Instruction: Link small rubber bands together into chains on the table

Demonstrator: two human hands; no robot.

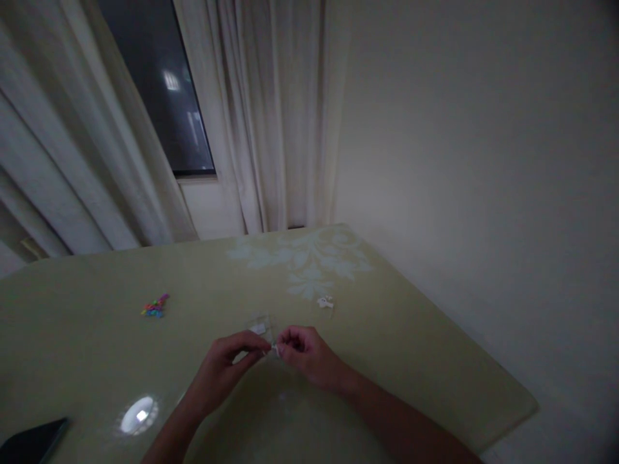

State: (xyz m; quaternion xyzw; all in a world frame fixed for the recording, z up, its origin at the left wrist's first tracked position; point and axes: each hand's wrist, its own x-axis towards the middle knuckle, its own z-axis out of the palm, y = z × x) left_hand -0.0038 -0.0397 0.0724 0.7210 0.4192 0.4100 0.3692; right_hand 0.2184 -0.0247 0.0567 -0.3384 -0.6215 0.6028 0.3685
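My left hand and my right hand meet near the middle of the table, fingertips pinched. Between them is a small white piece, too small to make out its kind; both hands' fingertips are on it. Just behind my fingers lies a clear plastic packet with a white patch on it, partly hidden by my left hand. Farther back to the right sits a little group of small white pieces. On the left is a small pile of multicoloured pieces.
The yellow-green table has a pale floral pattern at its far end. A dark flat object lies at the near left corner of the view. A wall runs along the right side; curtains and a dark window stand behind.
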